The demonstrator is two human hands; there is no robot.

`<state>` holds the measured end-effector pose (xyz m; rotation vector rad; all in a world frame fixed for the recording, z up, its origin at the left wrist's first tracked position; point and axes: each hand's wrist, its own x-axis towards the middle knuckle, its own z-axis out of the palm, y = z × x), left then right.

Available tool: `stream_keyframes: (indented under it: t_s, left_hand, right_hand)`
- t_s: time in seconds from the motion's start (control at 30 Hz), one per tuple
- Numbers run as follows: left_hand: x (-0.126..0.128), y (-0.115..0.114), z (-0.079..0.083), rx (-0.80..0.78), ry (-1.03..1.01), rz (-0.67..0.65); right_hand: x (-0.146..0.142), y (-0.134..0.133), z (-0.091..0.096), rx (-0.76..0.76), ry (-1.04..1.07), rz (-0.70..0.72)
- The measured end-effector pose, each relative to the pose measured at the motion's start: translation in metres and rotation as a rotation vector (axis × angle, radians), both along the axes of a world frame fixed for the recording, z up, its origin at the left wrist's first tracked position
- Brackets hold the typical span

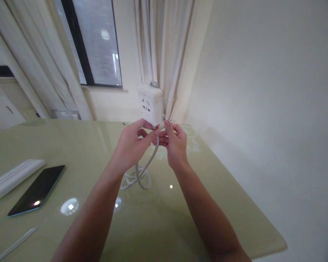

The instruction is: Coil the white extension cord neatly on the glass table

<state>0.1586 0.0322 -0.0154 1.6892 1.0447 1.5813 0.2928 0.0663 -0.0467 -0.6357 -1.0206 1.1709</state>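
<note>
My left hand [133, 143] and my right hand [176, 143] meet over the far part of the table. Both are closed on a whitish cable [152, 156], thumbs and fingers pinching it close together. From my hands the cable hangs down into a loose coil on the tabletop. The part between my fingertips is partly hidden, so I cannot tell whether it is a plug end. Right behind my hands stands a white power socket box [151, 103] with socket holes on its front, upright near the table's far edge.
On the left of the glossy green table [224, 203] lie a dark-screened phone or tablet [36, 191], a long white object [15, 178] and a thin white strip [16, 244]. A wall [276, 109] runs along the right. Curtains [169, 54] and a window [95, 40] are behind.
</note>
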Motion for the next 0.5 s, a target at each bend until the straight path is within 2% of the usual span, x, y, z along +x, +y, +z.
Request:
stream_keyframes:
  t_s: [0.1,0.33,0.5]
  left_hand:
    - [-0.001,0.003,-0.001,0.038,0.037,0.046]
    - [-0.001,0.005,-0.006,0.048,0.145,0.121]
    - [-0.003,0.005,-0.005,0.099,0.199,0.242]
  right_hand:
    - [0.0,0.001,-0.002,0.03,-0.003,-0.039]
    - [-0.005,0.009,-0.011,0.121,-0.119,0.005]
    - [-0.006,0.007,-0.02,0.298,-0.38,0.02]
